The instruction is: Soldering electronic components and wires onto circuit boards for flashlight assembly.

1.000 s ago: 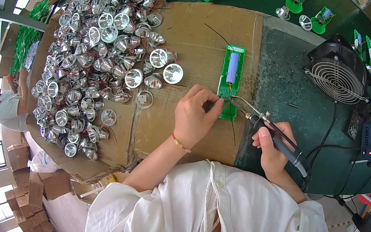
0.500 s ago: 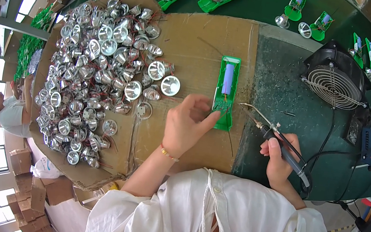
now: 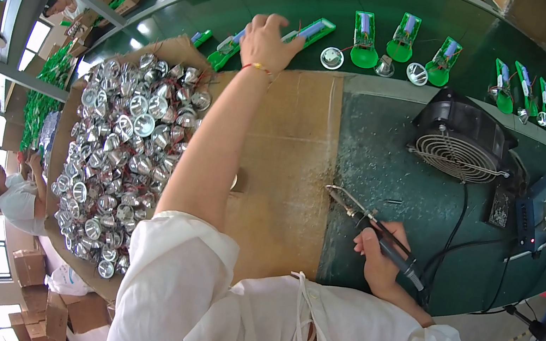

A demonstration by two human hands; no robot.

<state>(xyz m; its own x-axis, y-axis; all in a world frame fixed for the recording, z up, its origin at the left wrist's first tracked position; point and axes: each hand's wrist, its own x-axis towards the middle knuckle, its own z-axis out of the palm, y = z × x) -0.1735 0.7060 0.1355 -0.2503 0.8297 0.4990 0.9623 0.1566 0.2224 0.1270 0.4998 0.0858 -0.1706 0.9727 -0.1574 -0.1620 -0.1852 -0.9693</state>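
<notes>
My left hand (image 3: pixel 269 45) is stretched out to the far green strip, fingers apart, over the near end of a green plastic housing (image 3: pixel 318 29) with a blue cell in it. Whether the fingertips touch the housing cannot be made out. Another green housing (image 3: pixel 222 53) lies just left of that hand. In my right hand (image 3: pixel 379 260) is a soldering iron (image 3: pixel 400 256) with a thin bent guide tube along it. Its tip points left, over the right border of the brown cardboard sheet (image 3: pixel 283 172).
A large heap of silver reflector cups (image 3: pixel 126 147) fills the left side. Several green housings (image 3: pixel 365 39) and cups line the far strip. A black fan (image 3: pixel 463 140) and a blue soldering station (image 3: pixel 533 219) with cables stand right. A co-worker (image 3: pixel 16 194) is at far left.
My left hand has moved from the cardboard to the far strip. The housing on the cardboard is gone from there; another housing and cup now show on the strip. The iron has shifted left and nearer.
</notes>
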